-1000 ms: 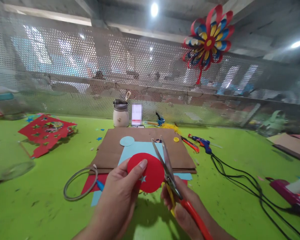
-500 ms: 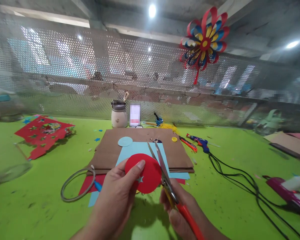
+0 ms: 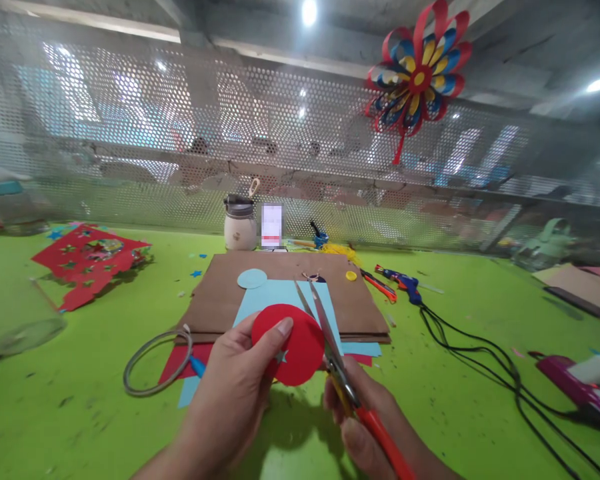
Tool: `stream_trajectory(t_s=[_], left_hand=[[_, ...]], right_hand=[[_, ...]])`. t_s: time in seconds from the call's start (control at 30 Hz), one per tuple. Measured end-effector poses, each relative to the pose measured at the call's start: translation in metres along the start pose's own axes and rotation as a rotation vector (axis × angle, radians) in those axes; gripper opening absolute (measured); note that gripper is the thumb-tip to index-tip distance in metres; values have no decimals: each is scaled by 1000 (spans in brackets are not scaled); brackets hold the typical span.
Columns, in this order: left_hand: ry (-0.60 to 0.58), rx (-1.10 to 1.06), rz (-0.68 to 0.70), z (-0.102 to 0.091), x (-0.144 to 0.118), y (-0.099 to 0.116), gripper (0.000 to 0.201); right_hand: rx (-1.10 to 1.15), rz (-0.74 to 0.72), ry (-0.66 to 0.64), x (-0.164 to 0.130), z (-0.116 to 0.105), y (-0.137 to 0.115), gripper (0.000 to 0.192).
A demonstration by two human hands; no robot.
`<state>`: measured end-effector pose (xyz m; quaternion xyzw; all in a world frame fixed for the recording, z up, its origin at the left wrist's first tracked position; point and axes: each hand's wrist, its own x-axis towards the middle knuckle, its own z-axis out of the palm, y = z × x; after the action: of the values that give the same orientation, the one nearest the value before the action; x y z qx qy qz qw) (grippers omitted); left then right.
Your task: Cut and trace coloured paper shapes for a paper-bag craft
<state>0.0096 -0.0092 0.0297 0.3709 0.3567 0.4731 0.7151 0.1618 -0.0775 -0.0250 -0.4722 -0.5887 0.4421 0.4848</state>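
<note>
In the head view, my left hand (image 3: 245, 373) pinches a red paper disc (image 3: 300, 350) between thumb and fingers; a small star-shaped cutout shows near its lower left. My right hand (image 3: 365, 413) is closed round the red handles of a pair of scissors (image 3: 337, 363). The blades are parted and point up and away, just beside the disc's right edge. Behind the disc, a light blue sheet (image 3: 265, 293) lies on a stack of brown paper (image 3: 220, 280). A light blue disc (image 3: 253, 279) rests at the sheet's upper left corner.
At the left lies red paper with star cutouts (image 3: 87, 260); nearer is a coiled grey cord (image 3: 127, 373). A jar-shaped cup (image 3: 240, 225) and a lit phone (image 3: 272, 225) stand behind the brown stack. To the right are a red cutter (image 3: 380, 288) and a blue glue gun (image 3: 403, 281) with a black cable.
The view has shifted slightly, so the background sits a little differently. Both hands keep their holds on the red disc and the scissors, with hardly any movement between them.
</note>
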Motion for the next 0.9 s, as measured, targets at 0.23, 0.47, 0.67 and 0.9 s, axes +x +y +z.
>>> stream_trajectory(t_s=[0.23,0.47,0.67,0.9], left_hand=[[-26,-1,6,-1,0,1,16],[-12,-6,-3,-1,1,1,15],[-42,6,6,-4,2,0,14],[-27,6,-3,-2,1,1,16]], right_hand=[[-22,-5,-21,0,-1,0,58],[-16,10,-27,2,0,7,61],[1,14,-28,1,-2,4,62],[5,1,-38,1,-1,6,62]])
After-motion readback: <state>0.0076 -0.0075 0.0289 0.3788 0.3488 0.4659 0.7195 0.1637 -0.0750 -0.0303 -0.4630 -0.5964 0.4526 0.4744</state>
